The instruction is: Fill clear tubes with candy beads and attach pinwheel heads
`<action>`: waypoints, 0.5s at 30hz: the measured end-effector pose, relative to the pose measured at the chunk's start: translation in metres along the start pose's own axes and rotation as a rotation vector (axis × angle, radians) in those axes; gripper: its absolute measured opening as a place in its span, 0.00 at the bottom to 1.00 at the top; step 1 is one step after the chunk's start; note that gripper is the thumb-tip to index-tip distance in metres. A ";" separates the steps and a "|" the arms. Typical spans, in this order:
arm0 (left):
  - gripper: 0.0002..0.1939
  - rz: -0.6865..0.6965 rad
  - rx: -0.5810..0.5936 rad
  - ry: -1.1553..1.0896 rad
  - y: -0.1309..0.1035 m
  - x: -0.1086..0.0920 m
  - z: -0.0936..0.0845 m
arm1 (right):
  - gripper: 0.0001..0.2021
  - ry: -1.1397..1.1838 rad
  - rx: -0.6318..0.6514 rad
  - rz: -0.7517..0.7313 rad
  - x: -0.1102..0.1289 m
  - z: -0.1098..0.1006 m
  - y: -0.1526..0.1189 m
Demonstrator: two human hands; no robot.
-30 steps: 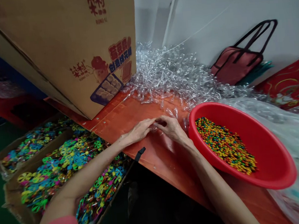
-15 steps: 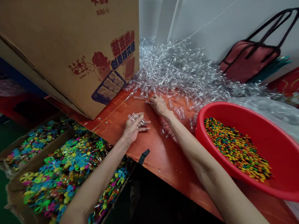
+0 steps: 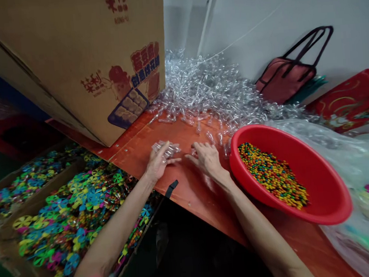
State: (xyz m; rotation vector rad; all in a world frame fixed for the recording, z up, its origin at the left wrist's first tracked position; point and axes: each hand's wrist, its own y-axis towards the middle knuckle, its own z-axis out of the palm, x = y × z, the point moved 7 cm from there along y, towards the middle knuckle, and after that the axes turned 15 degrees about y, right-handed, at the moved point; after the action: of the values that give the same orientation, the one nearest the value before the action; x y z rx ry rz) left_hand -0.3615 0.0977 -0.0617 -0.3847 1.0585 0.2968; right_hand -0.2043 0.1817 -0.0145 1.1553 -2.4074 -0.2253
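Note:
My left hand (image 3: 158,161) is closed around a bunch of small clear plastic tubes (image 3: 171,150), which stick out between thumb and fingers just over the orange tabletop (image 3: 189,190). To its right, my right hand (image 3: 208,159) has its fingers curled in above the table. Whatever lies between its thumb and fingertips is too small to make out. Several loose clear tubes (image 3: 209,137) lie just beyond the right hand. Behind them rises a large heap of the same clear tubes (image 3: 212,84).
A red basin (image 3: 323,178) with small coloured balls (image 3: 271,174) stands on the right. A tall cardboard carton (image 3: 67,49) rises at the left. Below the table edge sit boxes of colourful pinwheel-topped pieces (image 3: 80,208). A pink bag (image 3: 285,78) leans at the back.
My right hand has drawn back from the edge of the tube heap toward my left hand. The left hand still holds its bunch of tubes. The view has shifted slightly.

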 end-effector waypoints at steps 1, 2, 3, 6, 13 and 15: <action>0.16 0.023 0.008 0.005 -0.009 -0.003 -0.004 | 0.13 -0.040 0.031 0.011 -0.001 0.004 -0.004; 0.17 0.037 0.014 0.015 -0.017 -0.005 -0.008 | 0.11 -0.045 0.049 0.013 0.000 0.006 -0.006; 0.19 0.038 0.018 0.029 -0.025 -0.004 -0.011 | 0.09 -0.012 0.051 0.013 0.001 0.007 -0.008; 0.26 0.011 0.010 0.056 -0.043 0.003 -0.015 | 0.07 0.311 -0.030 0.010 0.015 0.001 -0.015; 0.30 -0.052 0.037 -0.023 -0.052 0.030 0.012 | 0.08 0.715 -0.065 -0.286 0.082 0.005 -0.060; 0.27 -0.013 -0.007 0.000 -0.050 0.030 0.013 | 0.09 0.726 -0.045 -0.322 0.082 0.003 -0.067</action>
State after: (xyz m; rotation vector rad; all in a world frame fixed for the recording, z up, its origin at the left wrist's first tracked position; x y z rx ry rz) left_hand -0.3170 0.0605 -0.0741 -0.3982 1.0552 0.2885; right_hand -0.2038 0.0759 -0.0120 1.3156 -1.5796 0.0433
